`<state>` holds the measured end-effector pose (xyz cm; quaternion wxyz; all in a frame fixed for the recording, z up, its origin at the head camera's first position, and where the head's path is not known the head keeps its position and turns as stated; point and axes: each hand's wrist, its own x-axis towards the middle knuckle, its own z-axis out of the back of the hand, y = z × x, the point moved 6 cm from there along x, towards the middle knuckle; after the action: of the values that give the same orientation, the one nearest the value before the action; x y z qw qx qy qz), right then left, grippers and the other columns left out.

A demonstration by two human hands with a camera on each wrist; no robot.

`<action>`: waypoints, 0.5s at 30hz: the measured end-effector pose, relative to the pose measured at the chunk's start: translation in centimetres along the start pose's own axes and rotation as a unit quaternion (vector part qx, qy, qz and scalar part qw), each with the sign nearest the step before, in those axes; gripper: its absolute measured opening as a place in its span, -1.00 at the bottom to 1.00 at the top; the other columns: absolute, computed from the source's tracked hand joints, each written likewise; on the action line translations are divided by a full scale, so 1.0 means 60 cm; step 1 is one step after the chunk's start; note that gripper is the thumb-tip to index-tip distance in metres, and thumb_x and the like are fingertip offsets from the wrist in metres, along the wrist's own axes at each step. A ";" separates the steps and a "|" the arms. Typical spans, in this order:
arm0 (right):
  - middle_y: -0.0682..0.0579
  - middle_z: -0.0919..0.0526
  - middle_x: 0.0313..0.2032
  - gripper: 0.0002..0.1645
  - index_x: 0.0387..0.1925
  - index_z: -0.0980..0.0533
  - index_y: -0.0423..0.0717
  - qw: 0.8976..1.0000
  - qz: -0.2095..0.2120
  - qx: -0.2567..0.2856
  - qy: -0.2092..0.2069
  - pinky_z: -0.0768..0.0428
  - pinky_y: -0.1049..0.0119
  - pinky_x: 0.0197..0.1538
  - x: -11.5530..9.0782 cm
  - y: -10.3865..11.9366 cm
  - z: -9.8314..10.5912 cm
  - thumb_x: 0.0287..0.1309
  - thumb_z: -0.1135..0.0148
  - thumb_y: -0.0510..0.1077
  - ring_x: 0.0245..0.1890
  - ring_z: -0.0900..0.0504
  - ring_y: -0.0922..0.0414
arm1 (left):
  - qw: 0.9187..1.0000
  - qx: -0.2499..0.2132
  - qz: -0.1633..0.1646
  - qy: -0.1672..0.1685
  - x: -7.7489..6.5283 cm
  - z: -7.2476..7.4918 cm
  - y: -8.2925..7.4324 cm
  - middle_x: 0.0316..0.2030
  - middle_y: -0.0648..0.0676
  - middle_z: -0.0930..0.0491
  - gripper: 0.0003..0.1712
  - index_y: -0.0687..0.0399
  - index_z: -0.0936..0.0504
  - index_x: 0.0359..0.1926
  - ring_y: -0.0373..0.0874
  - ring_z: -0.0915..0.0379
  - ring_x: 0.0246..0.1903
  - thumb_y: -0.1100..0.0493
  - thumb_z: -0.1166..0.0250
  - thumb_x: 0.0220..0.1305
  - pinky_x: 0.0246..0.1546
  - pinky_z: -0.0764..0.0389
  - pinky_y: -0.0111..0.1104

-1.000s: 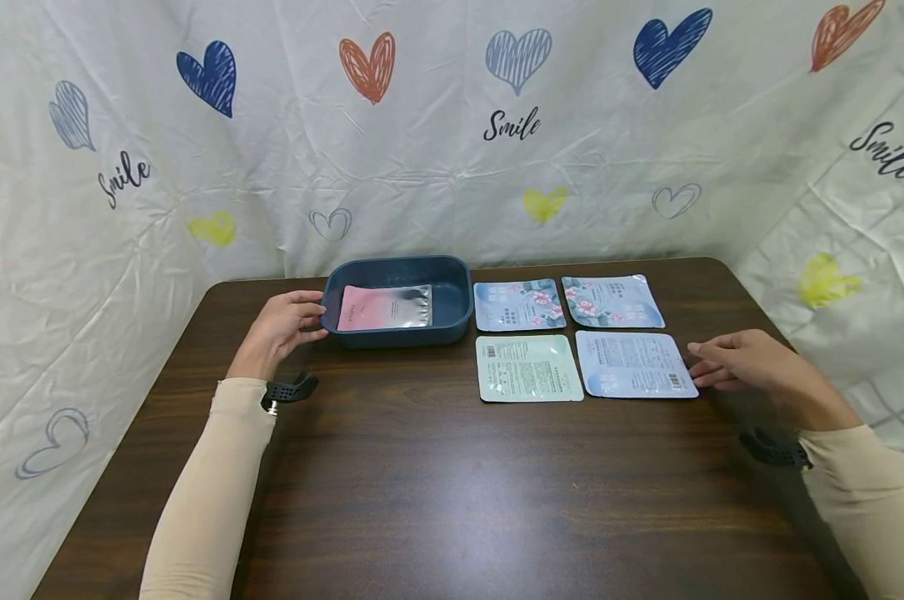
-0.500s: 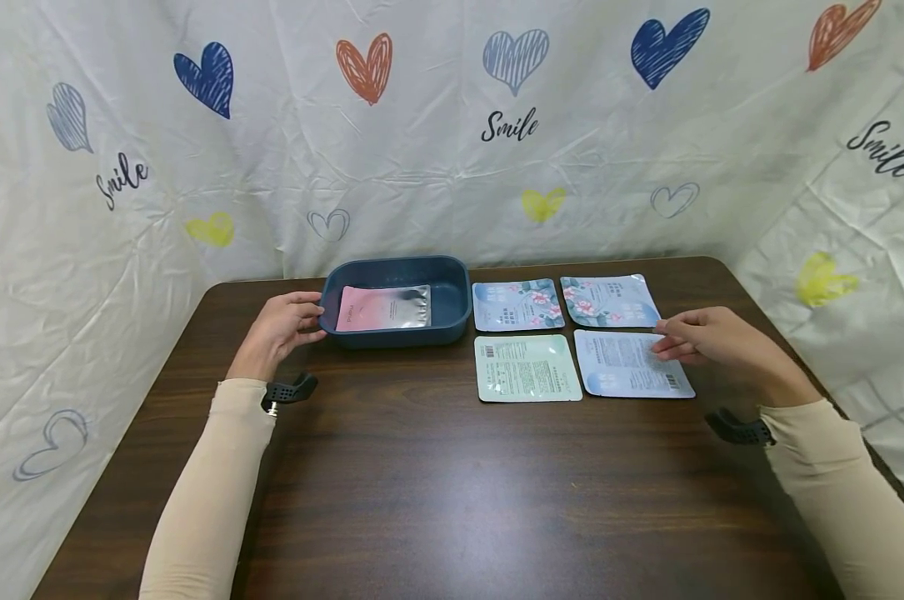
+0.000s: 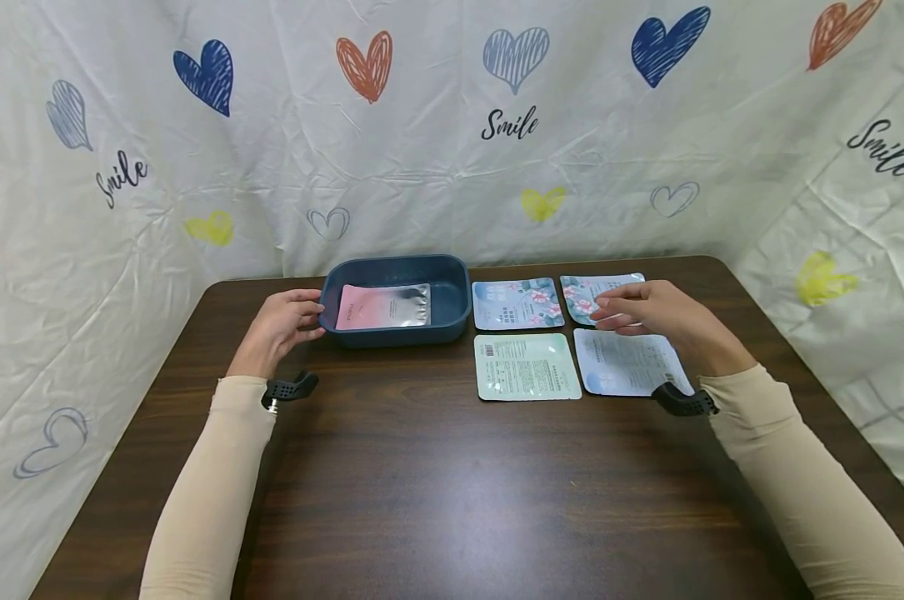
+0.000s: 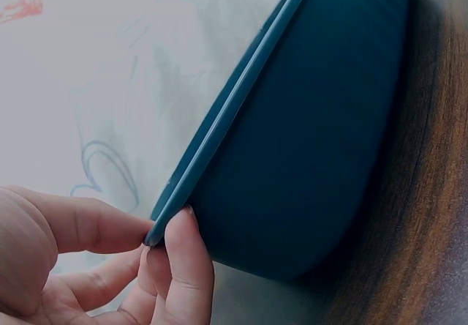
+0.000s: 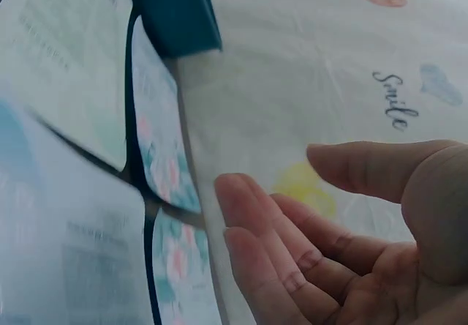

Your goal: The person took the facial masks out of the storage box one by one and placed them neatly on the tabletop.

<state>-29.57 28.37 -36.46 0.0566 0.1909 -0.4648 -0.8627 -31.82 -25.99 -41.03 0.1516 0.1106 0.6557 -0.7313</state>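
My left hand [image 3: 272,332] pinches the rim of a dark blue plastic basin [image 4: 292,135] between thumb and fingers at its left end. Inside the basin lies a pink-and-silver sheet mask packet [image 3: 380,307]. My right hand [image 3: 665,318], nothing in it, is over the packets on the right, its thumb and fingers apart in the right wrist view. Its fingertips overlap a blue floral mask packet [image 3: 582,288] at the back right. Beside that lies another blue floral packet [image 3: 517,304]. In front are a pale green packet [image 3: 528,367] and a light blue printed packet [image 3: 620,364], partly behind my wrist.
Everything stands on a dark brown wooden table [image 3: 437,483], near its far edge. Behind it hangs a white cloth [image 3: 437,200] with printed hearts and the word "Smile". Each wrist wears a black strap [image 3: 290,389].
My right hand has moved left and away from me, from beside the light blue packet to over the back right floral one. The left hand stays at the basin's rim.
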 end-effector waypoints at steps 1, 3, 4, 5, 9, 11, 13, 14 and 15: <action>-0.18 -0.67 0.14 -0.24 0.36 -0.37 -0.30 1.000 0.002 0.011 0.000 -0.68 0.31 0.06 0.003 0.006 -0.003 0.43 -0.16 0.19 0.04 -0.73 0.11 | 1.000 0.000 0.000 0.000 0.000 0.000 0.000 0.23 0.22 -0.38 -0.44 0.15 -0.33 0.47 0.03 -0.46 0.02 0.26 -0.13 0.51 -0.22 -0.71 -0.40; -0.16 -0.66 0.16 -0.23 0.36 -0.38 -0.27 0.999 0.007 0.031 -0.001 -0.67 0.30 0.08 0.009 0.018 -0.010 0.41 -0.18 0.22 0.07 -0.72 0.08 | 1.000 0.000 0.001 0.000 0.001 0.001 0.000 0.23 0.22 -0.38 -0.44 0.14 -0.33 0.47 0.05 -0.45 0.04 0.26 -0.13 0.51 -0.22 -0.71 -0.40; -0.16 -0.66 0.16 -0.24 0.36 -0.39 -0.25 0.999 0.010 0.045 -0.002 -0.66 0.28 0.11 0.012 0.024 -0.013 0.40 -0.19 0.21 0.08 -0.71 0.06 | 1.000 -0.001 0.002 0.000 0.001 0.001 0.000 0.23 0.23 -0.38 -0.44 0.14 -0.33 0.47 0.06 -0.45 0.05 0.25 -0.13 0.51 -0.22 -0.71 -0.40; -0.16 -0.66 0.16 -0.25 0.35 -0.40 -0.23 0.998 0.013 0.055 -0.003 -0.66 0.25 0.13 0.015 0.031 -0.017 0.40 -0.19 0.21 0.09 -0.71 0.04 | 1.000 -0.001 0.003 0.000 0.001 0.001 0.000 0.24 0.23 -0.38 -0.44 0.14 -0.33 0.47 0.06 -0.44 0.06 0.25 -0.13 0.51 -0.22 -0.71 -0.40; -0.11 -0.69 0.13 -0.32 0.32 -0.43 -0.20 0.996 0.027 0.086 -0.002 -0.61 0.14 0.21 0.028 0.056 -0.036 0.39 -0.23 0.16 0.10 -0.70 0.02 | 1.000 -0.003 0.004 0.000 0.003 0.002 0.000 0.22 0.22 -0.39 -0.44 0.13 -0.33 0.47 0.05 -0.44 0.04 0.24 -0.13 0.51 -0.22 -0.71 -0.40; -0.10 -0.70 0.11 -0.36 0.31 -0.43 -0.21 0.995 0.033 0.097 0.002 -0.61 0.12 0.22 0.036 0.067 -0.047 0.40 -0.25 0.10 0.09 -0.71 0.04 | 1.000 -0.004 0.005 0.001 0.003 0.002 0.001 0.22 0.21 -0.39 -0.43 0.12 -0.33 0.48 0.04 -0.44 0.03 0.24 -0.12 0.51 -0.21 -0.71 -0.40; -0.10 -0.69 0.13 -0.38 0.31 -0.43 -0.22 0.993 0.039 0.111 0.007 -0.63 0.16 0.19 0.045 0.078 -0.059 0.40 -0.25 0.06 0.07 -0.71 0.08 | 1.000 -0.005 0.006 0.002 0.004 0.003 0.002 0.22 0.21 -0.39 -0.43 0.12 -0.33 0.48 0.03 -0.44 0.02 0.24 -0.12 0.51 -0.21 -0.71 -0.40; -0.10 -0.68 0.14 -0.38 0.31 -0.42 -0.22 0.992 0.040 0.118 0.010 -0.64 0.18 0.17 0.049 0.084 -0.065 0.40 -0.25 0.05 0.06 -0.71 0.09 | 1.000 -0.006 0.007 0.003 0.004 0.003 0.002 0.23 0.21 -0.38 -0.43 0.12 -0.32 0.48 0.03 -0.44 0.03 0.24 -0.12 0.51 -0.21 -0.71 -0.40; -0.11 -0.68 0.15 -0.39 0.31 -0.43 -0.22 0.991 0.040 0.127 0.012 -0.65 0.20 0.15 0.054 0.088 -0.070 0.40 -0.26 0.05 0.06 -0.72 0.09 | 1.000 -0.007 0.007 0.003 0.004 0.003 0.003 0.23 0.21 -0.38 -0.43 0.11 -0.32 0.48 0.03 -0.44 0.03 0.24 -0.12 0.51 -0.21 -0.71 -0.39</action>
<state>-31.38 21.21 -35.08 0.0718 0.1885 -0.5770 -0.7915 -31.99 -26.20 -41.26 0.1558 0.1166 0.6606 -0.7250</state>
